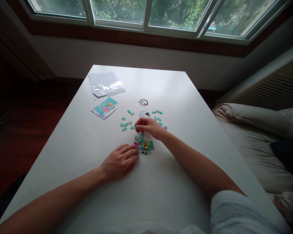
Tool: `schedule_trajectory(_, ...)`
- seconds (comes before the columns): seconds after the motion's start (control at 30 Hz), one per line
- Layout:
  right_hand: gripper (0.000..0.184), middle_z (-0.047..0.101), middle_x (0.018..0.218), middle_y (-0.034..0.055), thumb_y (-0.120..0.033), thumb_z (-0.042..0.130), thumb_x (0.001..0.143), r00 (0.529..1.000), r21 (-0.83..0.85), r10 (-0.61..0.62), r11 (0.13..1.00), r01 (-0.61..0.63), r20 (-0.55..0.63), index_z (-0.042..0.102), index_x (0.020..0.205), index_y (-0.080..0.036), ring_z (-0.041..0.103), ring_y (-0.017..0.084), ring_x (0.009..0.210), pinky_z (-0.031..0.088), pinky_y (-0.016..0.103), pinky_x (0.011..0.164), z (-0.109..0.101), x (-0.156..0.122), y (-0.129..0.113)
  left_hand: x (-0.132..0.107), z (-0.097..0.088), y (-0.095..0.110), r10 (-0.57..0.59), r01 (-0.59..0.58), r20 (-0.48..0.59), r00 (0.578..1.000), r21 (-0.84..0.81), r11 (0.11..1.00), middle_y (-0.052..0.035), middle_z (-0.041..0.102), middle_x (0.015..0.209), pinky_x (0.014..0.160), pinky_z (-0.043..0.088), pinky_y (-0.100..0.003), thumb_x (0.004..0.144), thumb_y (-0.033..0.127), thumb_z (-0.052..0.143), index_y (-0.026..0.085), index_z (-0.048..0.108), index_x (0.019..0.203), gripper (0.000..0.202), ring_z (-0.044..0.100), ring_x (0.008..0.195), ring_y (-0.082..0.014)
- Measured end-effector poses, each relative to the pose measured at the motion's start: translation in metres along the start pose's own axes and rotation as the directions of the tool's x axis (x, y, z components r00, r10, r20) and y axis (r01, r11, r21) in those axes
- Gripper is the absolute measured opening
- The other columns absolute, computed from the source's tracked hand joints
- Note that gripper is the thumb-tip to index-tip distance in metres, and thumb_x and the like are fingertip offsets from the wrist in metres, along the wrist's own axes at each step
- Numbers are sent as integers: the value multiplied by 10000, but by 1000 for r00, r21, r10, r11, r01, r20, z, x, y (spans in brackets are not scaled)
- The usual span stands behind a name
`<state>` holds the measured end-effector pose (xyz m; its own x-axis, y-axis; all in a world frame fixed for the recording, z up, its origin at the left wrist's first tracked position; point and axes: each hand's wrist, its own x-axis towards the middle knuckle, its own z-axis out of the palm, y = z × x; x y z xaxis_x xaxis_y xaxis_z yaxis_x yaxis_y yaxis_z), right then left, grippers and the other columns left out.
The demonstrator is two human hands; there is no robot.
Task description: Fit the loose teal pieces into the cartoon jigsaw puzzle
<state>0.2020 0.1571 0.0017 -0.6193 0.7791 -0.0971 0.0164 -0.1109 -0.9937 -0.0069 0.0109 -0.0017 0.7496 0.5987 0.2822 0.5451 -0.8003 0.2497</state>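
A partly joined jigsaw puzzle (144, 145) with cartoon figures on a teal ground lies on the white table (83, 146). My left hand (122, 161) rests flat beside it, fingers stretched out and their tips at its left edge. Just above the puzzle's top edge, my right hand (147, 126) is closed in a pinch on what seems to be a small puzzle piece, largely covered by the fingers. Loose teal puzzle pieces (124, 124) are scattered left of that hand, and more pieces (157, 119) lie behind it to the right.
A printed picture card (105, 108) and a clear plastic bag over paper (107, 85) lie at the table's far left. Two round metallic discs (143, 102) sit in the tabletop beyond my hands. At right stands a cushioned seat (246, 139); windows (146, 16) are ahead.
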Motion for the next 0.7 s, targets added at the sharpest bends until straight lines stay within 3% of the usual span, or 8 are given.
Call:
schedule_trajectory(0.13, 302, 691, 735, 18, -392, 778, 791, 998, 24, 41, 999, -42, 53, 635, 891, -146, 630, 113, 634, 450, 212, 548, 1, -1, 1, 1, -1, 0, -3, 3, 8, 1000, 11, 1000, -79, 633, 1357, 1151, 400, -453, 979, 207, 492, 180, 631, 1199, 261, 515, 1335, -262)
schedule_trajectory(0.27, 256, 679, 742, 8, -362, 751, 809, 992, -43, -21, 999, 27, 128, 636, 893, -150, 619, 117, 668, 480, 238, 623, 6, -3, 1, 1, -1, 0, -3, 3, 3, 1000, 22, 1000, -84, 630, 1363, 1145, 403, -454, 979, 211, 498, 175, 631, 1202, 262, 516, 1334, -266)
schedule_trajectory(0.33, 192, 681, 754, 7, -317, 725, 822, 990, -159, -65, 984, 85, 121, 644, 884, -154, 617, 120, 700, 477, 243, 661, 9, -6, 1, 0, 0, 0, -2, 3, -6, 1000, 25, 1000, -86, 630, 1363, 1141, 405, -452, 978, 212, 502, 175, 629, 1207, 265, 528, 1322, -260)
schedule_trajectory(0.47, 49, 680, 770, -3, -211, 674, 829, 979, -490, -172, 848, 202, 106, 679, 841, -164, 587, 108, 713, 433, 225, 675, 15, -13, 2, 0, 1, -1, -5, 5, -3, 1000, 30, 1000, -87, 632, 1362, 1123, 419, -443, 978, 211, 499, 181, 630, 1211, 270, 564, 1280, -245)
schedule_trajectory(0.7, 14, 680, 780, -8, -177, 680, 824, 969, -597, -201, 764, 246, 142, 693, 825, -181, 594, 118, 721, 437, 233, 704, 21, -18, 4, 1, -2, 1, -8, 7, 8, 1000, 39, 999, -87, 636, 1353, 1113, 428, -440, 985, 214, 486, 181, 631, 1218, 277, 565, 1278, -243)
